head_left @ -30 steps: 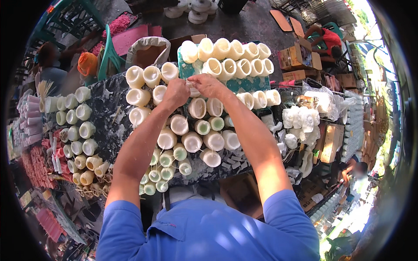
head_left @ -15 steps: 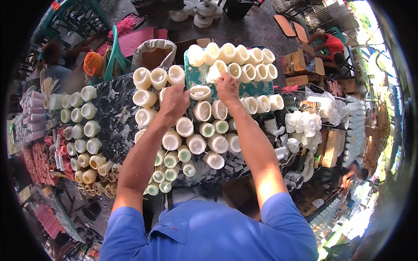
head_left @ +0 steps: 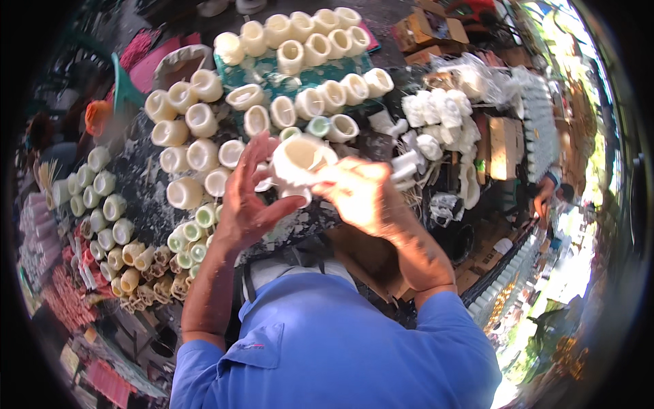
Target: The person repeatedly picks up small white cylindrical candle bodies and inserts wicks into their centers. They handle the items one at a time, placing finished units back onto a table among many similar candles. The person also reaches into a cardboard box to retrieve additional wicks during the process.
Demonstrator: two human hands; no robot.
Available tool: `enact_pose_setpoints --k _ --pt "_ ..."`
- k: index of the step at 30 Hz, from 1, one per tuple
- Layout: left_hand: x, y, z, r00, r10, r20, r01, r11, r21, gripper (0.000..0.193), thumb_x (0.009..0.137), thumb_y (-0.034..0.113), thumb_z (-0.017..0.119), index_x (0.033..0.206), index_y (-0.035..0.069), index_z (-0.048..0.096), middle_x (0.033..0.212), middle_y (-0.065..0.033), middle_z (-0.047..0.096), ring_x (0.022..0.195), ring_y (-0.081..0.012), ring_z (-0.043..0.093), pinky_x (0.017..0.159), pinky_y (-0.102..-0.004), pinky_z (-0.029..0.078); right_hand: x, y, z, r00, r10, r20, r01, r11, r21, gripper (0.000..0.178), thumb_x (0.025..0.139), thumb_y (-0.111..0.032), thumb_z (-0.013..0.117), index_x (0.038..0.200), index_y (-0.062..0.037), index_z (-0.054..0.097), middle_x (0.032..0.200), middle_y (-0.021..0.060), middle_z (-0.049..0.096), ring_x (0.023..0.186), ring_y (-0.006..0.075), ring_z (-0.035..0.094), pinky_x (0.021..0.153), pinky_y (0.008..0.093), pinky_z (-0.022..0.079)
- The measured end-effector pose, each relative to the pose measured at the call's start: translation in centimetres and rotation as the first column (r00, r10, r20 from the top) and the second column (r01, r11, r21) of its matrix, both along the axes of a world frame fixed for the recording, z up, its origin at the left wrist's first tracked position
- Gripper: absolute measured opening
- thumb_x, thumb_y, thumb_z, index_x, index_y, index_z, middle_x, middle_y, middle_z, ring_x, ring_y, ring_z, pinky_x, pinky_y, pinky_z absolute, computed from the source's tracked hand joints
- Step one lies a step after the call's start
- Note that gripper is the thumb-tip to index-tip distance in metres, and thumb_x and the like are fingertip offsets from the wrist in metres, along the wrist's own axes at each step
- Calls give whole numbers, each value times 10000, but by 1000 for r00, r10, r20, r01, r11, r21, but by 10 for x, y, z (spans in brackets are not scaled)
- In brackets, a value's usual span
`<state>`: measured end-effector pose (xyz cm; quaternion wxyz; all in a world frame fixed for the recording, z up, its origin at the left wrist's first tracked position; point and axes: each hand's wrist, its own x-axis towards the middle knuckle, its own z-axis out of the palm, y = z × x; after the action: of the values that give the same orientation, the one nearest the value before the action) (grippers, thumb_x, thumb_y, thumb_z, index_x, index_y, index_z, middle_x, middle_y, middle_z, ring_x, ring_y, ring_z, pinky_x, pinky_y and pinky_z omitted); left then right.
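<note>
A cream, cup-shaped wax candle is held up in front of me, its hollow mouth tilted toward me. My right hand pinches its right side near the rim, somewhat smeared by motion. Beside the candle's left side, my left hand is open, its fingers stretched up and its thumb apart. Around and beyond my hands stand rows of similar wax candles, many with a wick showing. Just past the held candle is a pale green one.
A green board at the far side bears more candles. Smaller candles crowd the left of the dark table. White lumpy pieces, plastic wrap and a cardboard box lie at right. A sack stands beyond the table.
My right hand has lifted a candle from the board and drawn it toward me. My left hand has come back from the rows, its fingers now spread. The view has shifted right.
</note>
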<state>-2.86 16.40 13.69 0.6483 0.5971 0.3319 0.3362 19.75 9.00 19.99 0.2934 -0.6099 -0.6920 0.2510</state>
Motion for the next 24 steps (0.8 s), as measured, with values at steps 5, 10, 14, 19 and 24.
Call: enact_pose_setpoints --k 5,10,14,19,24 --pt "-10 9 -7 983 -88 -164 107 988 113 689 833 -7 896 1461 7 615 1393 -95 698 1293 -227 667 1127 -417 542 -24 -48 -35 953 -92 -288 131 984 119 535 913 8 798 1427 -12 651 1071 181 752 895 363 766 784 438 629" --pt "-31 -9 -10 993 -112 -47 90 937 -337 736 846 -51 873 1506 26 555 1426 -111 677 1289 -239 680 1134 -422 550 -36 -117 -56 819 -327 -472 298 945 -137 695 922 -51 851 1554 -57 561 1179 120 744 891 199 742 798 349 618" --pt "-13 -91 -43 950 -311 3 298 907 -297 654 844 -73 860 1430 35 590 1375 -93 667 1342 -220 633 1143 -406 536 -39 -175 -92 684 -469 -559 214 861 -461 828 869 -138 921 1594 -100 522 1147 122 714 894 136 690 809 317 617" --pt "20 -161 -102 819 -288 -497 443 867 227 635 771 -8 840 1375 50 654 1437 -197 632 1350 -414 602 1134 -476 525 -25 -215 -172 879 -387 -277 343 919 -194 580 873 -88 857 1412 -44 646 1306 217 715 1177 381 725 1019 435 592" --pt "49 -170 -153 774 -146 -617 386 880 276 655 838 59 793 1457 18 582 1497 -212 599 1373 -442 571 1139 -502 504 -2 -200 -243 880 -423 -218 392 904 -171 480 881 -21 745 1355 -15 664 1281 230 705 1189 447 697 1030 468 579"
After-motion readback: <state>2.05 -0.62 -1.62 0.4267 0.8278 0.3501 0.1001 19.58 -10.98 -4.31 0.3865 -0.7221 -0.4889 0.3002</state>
